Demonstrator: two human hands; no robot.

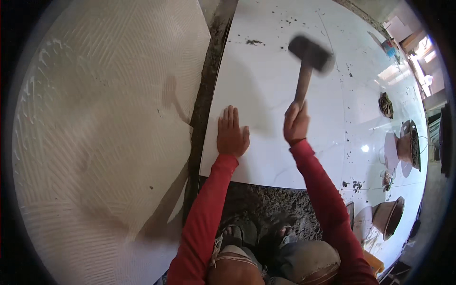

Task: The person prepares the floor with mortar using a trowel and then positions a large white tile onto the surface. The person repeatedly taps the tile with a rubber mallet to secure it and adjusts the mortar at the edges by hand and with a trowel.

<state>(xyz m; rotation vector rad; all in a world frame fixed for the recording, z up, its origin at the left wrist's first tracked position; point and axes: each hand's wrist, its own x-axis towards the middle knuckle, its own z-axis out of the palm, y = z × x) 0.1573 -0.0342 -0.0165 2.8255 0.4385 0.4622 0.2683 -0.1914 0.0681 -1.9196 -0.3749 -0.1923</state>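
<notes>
My right hand (296, 124) is closed round the wooden handle of a mallet (309, 53), whose dark, thick head is raised over the floor tile and slightly smeared by motion. Flat on the large glossy white tile (266, 95) lies my left hand (231, 134), fingers stretched out, close to the tile's left edge. Specks and crumbs of dark mortar dot the tile's far end and its right-hand joint. Both forearms wear red sleeves.
To the left, a pale wall or slab (104, 118) carries combed ridges. Dark wet mortar (285, 204) lies at my feet. On the tiles to the right stand two bowl-like pans (388, 218), a crumpled dark rag (385, 105) and, farther off, a blue container (389, 47).
</notes>
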